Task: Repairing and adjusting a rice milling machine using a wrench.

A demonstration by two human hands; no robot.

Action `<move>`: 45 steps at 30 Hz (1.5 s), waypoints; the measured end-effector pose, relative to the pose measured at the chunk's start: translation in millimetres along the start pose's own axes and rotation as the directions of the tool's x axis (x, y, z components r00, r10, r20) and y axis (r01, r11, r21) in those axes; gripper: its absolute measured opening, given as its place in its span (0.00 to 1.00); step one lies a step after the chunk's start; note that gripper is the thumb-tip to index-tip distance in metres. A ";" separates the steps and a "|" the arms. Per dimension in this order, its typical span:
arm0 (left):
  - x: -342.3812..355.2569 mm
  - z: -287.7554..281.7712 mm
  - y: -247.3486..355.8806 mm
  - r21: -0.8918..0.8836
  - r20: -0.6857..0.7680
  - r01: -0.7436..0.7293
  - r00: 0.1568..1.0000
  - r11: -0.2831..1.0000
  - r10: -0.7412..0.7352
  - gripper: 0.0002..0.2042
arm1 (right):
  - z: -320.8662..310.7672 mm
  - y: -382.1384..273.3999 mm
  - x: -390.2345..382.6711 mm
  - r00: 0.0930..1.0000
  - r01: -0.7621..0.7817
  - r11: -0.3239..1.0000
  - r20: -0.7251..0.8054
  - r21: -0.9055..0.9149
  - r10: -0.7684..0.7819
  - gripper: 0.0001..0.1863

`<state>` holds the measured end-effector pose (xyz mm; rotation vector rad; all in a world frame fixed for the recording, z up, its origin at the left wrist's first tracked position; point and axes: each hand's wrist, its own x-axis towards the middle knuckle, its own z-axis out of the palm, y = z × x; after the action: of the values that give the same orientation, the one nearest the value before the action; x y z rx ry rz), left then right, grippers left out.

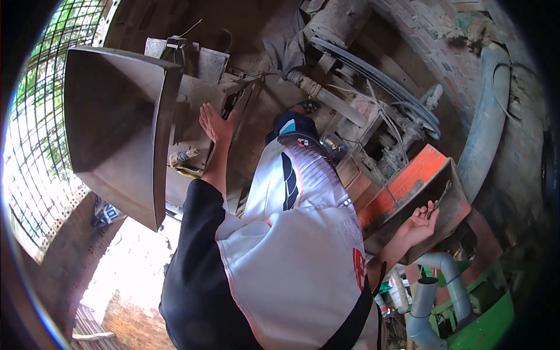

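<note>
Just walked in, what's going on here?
One person stands between a large dark metal hopper on the left and an orange metal box on the right. The left hand is open and empty beside the hopper; contact there isn't clear. The right hand, at the orange box, seems to grip a slim metal piece, too small to identify. A belt drive sits beyond the box.

One left hand (217, 123) and one right hand (417, 225) were seen. One thin metal tool (444, 192), one large dark hopper (111, 111), one orange-red trough (419, 172), one barred window (42, 105) and two bent grey pipes (452, 283) at lower right were counted.
</note>
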<state>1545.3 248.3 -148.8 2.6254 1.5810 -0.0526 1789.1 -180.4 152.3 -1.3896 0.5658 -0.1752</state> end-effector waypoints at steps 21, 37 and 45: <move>43.4 12.0 2.2 0.076 0.067 -0.001 0.998 0.997 -0.004 0.20 | 3.5 -8.4 -13.0 0.974 0.226 0.967 0.000 -0.116 -0.228 0.13; 50.7 15.5 6.7 0.083 0.095 0.023 0.995 0.996 -0.031 0.21 | 1.4 1.6 -22.8 0.986 0.166 0.981 -0.011 -0.097 -0.168 0.12; 42.1 14.6 -4.1 0.135 0.153 0.020 0.987 0.991 -0.040 0.28 | 22.5 6.5 -14.6 0.992 0.121 0.977 -0.017 -0.174 -0.126 0.11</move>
<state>1561.5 286.1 -166.4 2.6191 1.6168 -0.3672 1785.9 -153.0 151.7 -1.5944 0.5272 -0.2507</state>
